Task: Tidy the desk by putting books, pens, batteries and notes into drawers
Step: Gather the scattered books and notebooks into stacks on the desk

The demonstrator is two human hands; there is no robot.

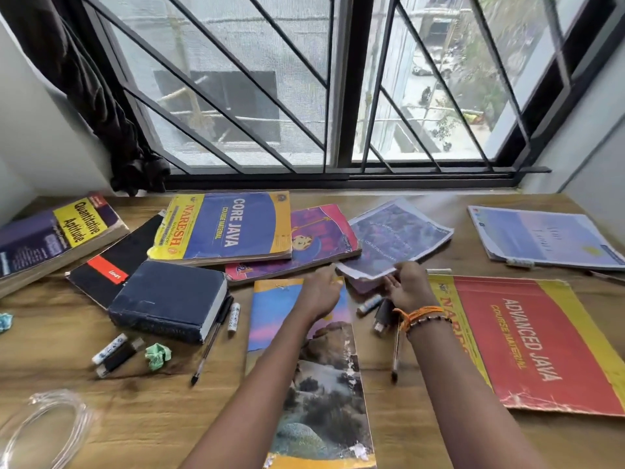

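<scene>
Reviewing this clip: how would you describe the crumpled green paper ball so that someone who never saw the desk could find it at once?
Start at the thick dark blue book left of centre on the wooden desk. Just in front of its near corner lies the crumpled green paper ball, right of two batteries and left of a black pen. The other paper wad, at the far left edge, is blue, not green.
</scene>
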